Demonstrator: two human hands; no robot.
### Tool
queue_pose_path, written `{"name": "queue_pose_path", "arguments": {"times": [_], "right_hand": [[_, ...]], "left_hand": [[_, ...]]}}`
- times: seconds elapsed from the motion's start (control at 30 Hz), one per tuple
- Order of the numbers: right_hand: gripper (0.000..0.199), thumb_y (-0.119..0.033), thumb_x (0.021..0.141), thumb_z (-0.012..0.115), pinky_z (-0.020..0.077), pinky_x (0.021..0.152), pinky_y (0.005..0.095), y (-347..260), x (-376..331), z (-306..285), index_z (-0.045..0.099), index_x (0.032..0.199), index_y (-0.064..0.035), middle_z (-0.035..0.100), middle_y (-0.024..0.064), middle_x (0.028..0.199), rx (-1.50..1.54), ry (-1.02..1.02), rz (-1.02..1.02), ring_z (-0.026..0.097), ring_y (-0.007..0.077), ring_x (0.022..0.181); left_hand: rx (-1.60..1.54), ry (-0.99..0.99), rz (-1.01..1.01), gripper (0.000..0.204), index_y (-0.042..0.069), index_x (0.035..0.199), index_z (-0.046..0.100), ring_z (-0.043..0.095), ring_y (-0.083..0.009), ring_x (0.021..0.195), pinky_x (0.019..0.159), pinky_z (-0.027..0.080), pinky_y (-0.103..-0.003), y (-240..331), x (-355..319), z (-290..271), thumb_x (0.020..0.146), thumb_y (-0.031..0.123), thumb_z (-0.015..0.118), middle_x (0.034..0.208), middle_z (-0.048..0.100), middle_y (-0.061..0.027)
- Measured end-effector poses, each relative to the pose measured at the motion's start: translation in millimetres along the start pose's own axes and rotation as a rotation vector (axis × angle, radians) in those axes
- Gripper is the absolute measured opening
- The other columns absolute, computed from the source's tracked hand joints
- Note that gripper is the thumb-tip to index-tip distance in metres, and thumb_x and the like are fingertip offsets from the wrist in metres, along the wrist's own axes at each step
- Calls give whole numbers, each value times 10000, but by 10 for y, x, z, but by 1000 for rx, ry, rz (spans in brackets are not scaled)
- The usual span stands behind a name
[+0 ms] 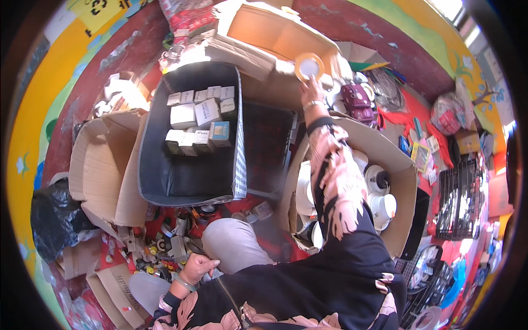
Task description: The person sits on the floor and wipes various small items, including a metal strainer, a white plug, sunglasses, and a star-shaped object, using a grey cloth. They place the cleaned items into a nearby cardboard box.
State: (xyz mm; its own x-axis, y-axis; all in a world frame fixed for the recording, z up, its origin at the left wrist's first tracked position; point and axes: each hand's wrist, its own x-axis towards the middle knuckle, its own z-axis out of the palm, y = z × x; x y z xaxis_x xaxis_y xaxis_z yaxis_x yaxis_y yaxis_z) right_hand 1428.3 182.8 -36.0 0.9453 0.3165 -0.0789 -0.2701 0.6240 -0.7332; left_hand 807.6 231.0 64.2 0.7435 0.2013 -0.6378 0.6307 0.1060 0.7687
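My right arm stretches far forward over a cardboard box (404, 165), and my right hand (312, 91) grips a round disc (308, 67) with an amber rim and a pale centre. Its exact kind I cannot make out. The disc is held up in front of a large open carton (275, 36) at the back. Beside my grey-trousered knee (231, 242), my left hand (199, 268) is curled closed, and no object shows in it. Several white lamp-like pieces (380, 209) stand in the box under my right arm.
Several small boxes (207, 112) sit in a black fabric bin (187, 181). An open carton (102, 159) stands left of it. Loose small parts (165, 250) litter the floor by my left hand. A purple bag (357, 102) lies near my right wrist; black wire racks (459, 198) stand farther right.
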Motion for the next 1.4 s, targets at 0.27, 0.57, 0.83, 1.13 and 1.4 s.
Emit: {"name": "queue_pose_path", "arguments": {"times": [0.27,0.57,0.83,1.13,1.4], "right_hand": [[363,-373,805,572,487,517,311,-608,632,37,533,1068,-126,526,44,961,-875,339,-12,541,191,673],[296,-353,814,559,439,515,386,-642,492,-92,577,981,-109,557,55,952,-404,470,69,525,223,661],[327,-344,828,545,468,644,399,-460,589,376,582,1037,-96,543,36,1053,-504,218,0,512,221,884],[320,-257,795,645,468,732,422,-1373,670,-1027,533,1056,-110,563,62,969,-233,-47,213,552,225,892],[474,-344,785,654,346,876,408,-2162,175,-1850,484,1186,-158,391,67,1316,-753,360,127,349,233,1188]], "left_hand": [[-24,17,-27,336,18,512,603,444,-62,452,453,332,-216,-76,41,-113,770,225,661,489,539,3],[-81,2,-90,303,0,535,610,471,-71,466,468,363,-219,-107,78,-47,770,181,670,514,555,-3],[-12,12,-23,256,-24,558,612,476,-56,494,482,382,-226,-314,112,-132,742,128,705,530,561,4],[-22,-26,52,241,-35,556,607,500,-71,509,495,399,-242,-224,132,-133,729,100,705,549,582,-14],[-64,-23,21,244,-42,543,603,517,-83,524,511,413,-251,-190,154,-73,725,91,698,567,599,-34]]}}
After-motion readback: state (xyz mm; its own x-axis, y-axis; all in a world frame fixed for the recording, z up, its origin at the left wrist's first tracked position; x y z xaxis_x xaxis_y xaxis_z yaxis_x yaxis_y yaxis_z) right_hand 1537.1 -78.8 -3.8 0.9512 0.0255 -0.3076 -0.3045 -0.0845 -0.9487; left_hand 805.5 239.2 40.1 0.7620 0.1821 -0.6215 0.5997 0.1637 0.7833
